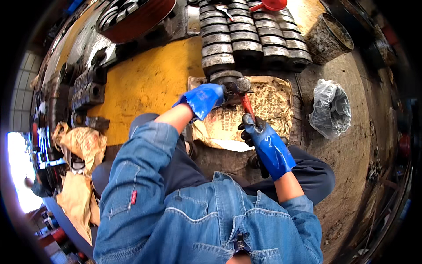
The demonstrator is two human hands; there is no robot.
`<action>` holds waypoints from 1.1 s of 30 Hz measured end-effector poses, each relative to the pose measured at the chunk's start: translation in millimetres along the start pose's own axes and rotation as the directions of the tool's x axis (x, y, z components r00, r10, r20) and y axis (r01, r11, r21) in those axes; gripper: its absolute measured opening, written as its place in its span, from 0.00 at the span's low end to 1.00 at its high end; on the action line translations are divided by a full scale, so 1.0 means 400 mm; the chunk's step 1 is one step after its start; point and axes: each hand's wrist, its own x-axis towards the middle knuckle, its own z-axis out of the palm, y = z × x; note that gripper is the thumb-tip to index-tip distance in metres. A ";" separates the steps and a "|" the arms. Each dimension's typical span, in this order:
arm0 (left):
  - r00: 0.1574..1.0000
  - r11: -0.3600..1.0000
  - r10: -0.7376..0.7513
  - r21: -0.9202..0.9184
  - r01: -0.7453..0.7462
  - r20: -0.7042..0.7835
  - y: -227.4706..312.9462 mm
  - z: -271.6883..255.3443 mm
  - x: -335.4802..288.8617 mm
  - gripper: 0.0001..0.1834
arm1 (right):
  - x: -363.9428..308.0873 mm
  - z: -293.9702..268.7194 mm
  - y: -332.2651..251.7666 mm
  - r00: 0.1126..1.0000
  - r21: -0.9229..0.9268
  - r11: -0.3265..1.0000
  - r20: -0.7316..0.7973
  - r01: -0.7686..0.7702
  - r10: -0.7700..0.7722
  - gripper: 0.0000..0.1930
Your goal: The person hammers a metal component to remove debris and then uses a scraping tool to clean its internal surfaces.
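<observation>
Red-handled hammer (pixel 247 104) between two blue-gloved hands, above a stained brown sheet (pixel 272 99) on the floor.
At far left, a crumpled brown paper sack (pixel 83 143) lies near dark metal blocks (pixel 89 94); farther off, a rust-red oval bin (pixel 140 23) holds metal pieces, beyond a patch of yellow floor (pixel 149 66). Next comes the left hand (pixel 209 97), its dark fingers at a dark round metal part (pixel 225 75); whether they close on it, I cannot tell. The hammer's grey head sits just beside those fingers, and its handle slants down rightward into the right hand (pixel 263 134), which is clenched around the lower end. Above the sheet stand four rows of thick metal pieces (pixel 246 46). Rightward are a grimy bucket (pixel 323 46) and, nearer the person, a clear plastic bag (pixel 323 112), its mouth open.
</observation>
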 end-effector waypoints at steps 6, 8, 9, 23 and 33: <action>0.997 0.998 -0.067 0.015 0.068 -0.024 -0.031 -0.025 -0.016 0.15 | -0.066 0.027 -0.114 0.993 0.056 0.991 -0.006 0.118 -0.118 0.26; 0.998 0.998 -0.066 0.014 0.066 0.019 -0.020 -0.027 -0.009 0.16 | -0.066 0.026 -0.086 0.959 0.029 0.959 0.018 0.283 -0.283 0.22; 0.997 0.999 -0.051 0.011 0.050 0.053 -0.004 -0.032 0.002 0.16 | -0.015 0.007 -0.007 0.963 0.347 0.913 0.086 0.213 -0.257 0.21; 0.990 0.995 -0.103 -0.001 0.104 0.092 -0.023 -0.040 0.018 0.11 | 0.196 -0.139 0.111 0.957 0.456 0.888 -0.228 -0.059 0.181 0.19; 0.907 0.899 -0.397 -0.138 0.415 0.140 -0.024 -0.144 0.035 0.15 | 0.285 -0.258 0.152 0.667 -0.304 0.932 -0.738 -0.197 -0.100 0.21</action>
